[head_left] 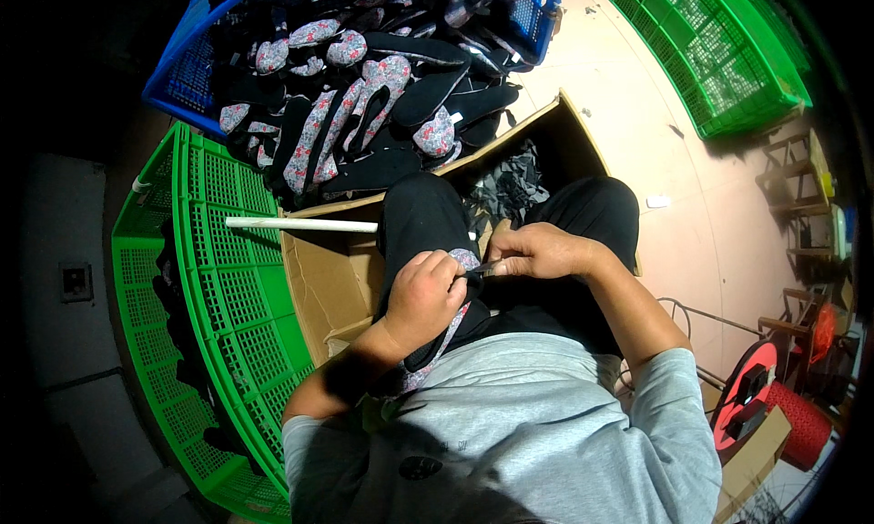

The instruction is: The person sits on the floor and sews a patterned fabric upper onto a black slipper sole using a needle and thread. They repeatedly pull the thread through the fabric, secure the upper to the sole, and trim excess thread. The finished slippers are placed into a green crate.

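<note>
Over my lap, my left hand (423,292) is closed on a fabric slipper (448,342) with flowered cloth and black parts. Most of the slipper is hidden by the hand and forearm. My right hand (537,253) faces it, thumb and fingers pinched on a small dark strip (485,268) that reaches toward the left fingertips. Whether that strip is part of the slipper or a separate piece I cannot tell. A cardboard box (523,128) stands beyond and around my knees, with black scraps (510,185) inside.
Ahead, a blue crate (182,85) overflows with flowered and black slippers (378,87). A green crate (238,342) with dark items stands at left, a white rod (300,224) jutting beside it. Another green crate (706,55) is at far right; a red reel (748,392) sits at lower right.
</note>
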### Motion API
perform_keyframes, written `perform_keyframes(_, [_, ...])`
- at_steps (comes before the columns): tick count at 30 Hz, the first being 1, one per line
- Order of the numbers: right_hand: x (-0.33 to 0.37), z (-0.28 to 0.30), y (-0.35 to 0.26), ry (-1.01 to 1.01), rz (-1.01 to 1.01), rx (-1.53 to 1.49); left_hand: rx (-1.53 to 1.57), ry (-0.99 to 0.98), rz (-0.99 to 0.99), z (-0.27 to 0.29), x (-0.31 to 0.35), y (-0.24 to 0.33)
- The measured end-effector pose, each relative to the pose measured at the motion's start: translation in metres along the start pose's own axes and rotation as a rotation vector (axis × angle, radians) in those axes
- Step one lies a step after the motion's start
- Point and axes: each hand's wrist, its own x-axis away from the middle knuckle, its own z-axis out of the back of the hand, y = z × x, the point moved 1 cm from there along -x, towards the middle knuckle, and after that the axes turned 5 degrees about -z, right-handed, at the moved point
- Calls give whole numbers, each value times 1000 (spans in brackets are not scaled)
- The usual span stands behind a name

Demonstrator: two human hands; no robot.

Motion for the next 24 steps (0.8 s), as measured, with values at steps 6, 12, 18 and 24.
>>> perform_keyframes(6, [1,0,0,29,3,-5,2,11,-2,0,0,1])
perform_keyframes(12, [4,-13,17,161,-117,-411,2,14,-2,-1,0,-2])
perform_keyframes(18, [15,-26,23,166,-49,-564,40,45,114,5,-1,-4])
perform_keyframes(24, [15,-63,27,148,-42,-863,0,84,39,13,1,-13])
